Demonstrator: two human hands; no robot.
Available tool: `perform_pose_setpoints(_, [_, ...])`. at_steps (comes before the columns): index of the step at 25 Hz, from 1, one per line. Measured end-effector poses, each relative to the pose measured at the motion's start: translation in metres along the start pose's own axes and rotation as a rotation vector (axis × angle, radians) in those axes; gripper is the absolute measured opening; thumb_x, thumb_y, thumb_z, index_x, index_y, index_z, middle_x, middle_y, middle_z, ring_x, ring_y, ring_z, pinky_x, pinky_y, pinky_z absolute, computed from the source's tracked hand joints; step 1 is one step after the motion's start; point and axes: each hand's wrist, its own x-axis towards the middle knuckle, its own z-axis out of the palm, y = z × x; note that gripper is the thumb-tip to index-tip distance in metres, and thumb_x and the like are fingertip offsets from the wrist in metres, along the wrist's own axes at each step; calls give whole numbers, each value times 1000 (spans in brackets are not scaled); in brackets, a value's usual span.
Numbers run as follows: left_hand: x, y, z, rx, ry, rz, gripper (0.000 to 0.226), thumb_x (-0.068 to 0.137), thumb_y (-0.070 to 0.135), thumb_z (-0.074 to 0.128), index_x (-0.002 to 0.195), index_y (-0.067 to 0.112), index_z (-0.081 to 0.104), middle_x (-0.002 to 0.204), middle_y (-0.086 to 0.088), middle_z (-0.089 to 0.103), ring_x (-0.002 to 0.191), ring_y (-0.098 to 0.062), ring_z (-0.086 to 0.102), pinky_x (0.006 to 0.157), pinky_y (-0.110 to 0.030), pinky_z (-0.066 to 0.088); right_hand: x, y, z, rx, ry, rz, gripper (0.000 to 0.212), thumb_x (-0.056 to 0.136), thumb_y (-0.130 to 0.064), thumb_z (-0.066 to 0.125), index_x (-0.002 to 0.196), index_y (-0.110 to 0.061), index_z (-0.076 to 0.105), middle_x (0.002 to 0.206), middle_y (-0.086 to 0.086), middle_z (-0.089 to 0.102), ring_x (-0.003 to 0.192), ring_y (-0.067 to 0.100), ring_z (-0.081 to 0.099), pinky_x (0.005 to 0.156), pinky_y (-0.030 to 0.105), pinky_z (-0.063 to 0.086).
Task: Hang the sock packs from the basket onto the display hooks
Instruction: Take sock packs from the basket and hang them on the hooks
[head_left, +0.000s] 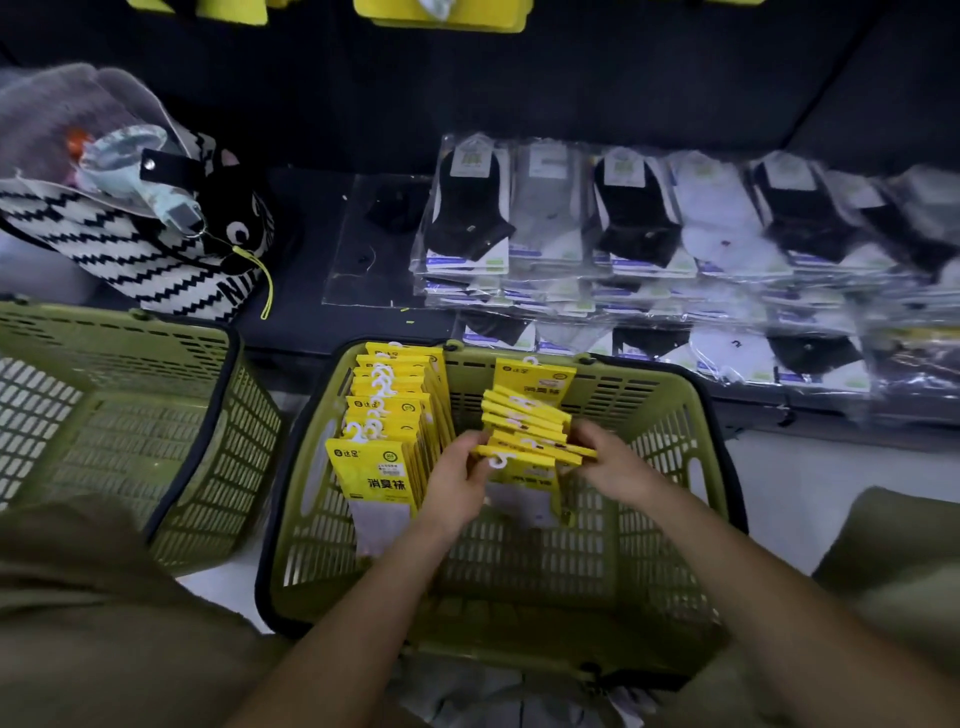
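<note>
Down inside the green basket (670, 467), both hands hold one fanned bunch of yellow sock packs (524, 415) near its far wall. The left hand (457, 480) pinches the bunch's left end with curled fingers, and the right hand (610, 467) grips the right end. A second row of packs (387, 415) stands along the basket's left wall. The other basket (130, 415) sits to the left, and bagged socks (649, 228) lie on the dark shelf (311, 322) beyond.

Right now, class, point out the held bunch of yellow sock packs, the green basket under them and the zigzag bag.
held sock packs (524, 415), head view: yellow card tops.
green basket (675, 493), head view: right slotted wall.
zigzag bag (104, 244), head view: patterned front.
</note>
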Motion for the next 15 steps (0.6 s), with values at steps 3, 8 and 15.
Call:
perform_pose_setpoints(3, [5,4,8,-181,23,-116,43,89,2,57,128,7,42,124,-11,57,117,-25,53,104,-42,41,-6,11,-5,-30,-125,51,72,80,6,63,142,-12,31,132,10,50,118,24,51,93,26,42])
perform_pose_setpoints(8, [10,10,20,-223,-133,-79,74,75,4,74,138,12,35,130,-3,54,123,-18,50,107,-40,39,-15,22,0,238,-63,78,81,69,-6,79,136,-26,39,128,-4,49,120,13,46,97,29,41])
perform_pose_setpoints(15, [27,1,12,-1,-168,-138,89,69,15,81,139,15,26,135,-4,37,132,-21,35,111,-38,32,-16,34,-4,402,49,144,45,67,-13,82,97,-35,56,110,-3,61,104,19,59,80,24,47])
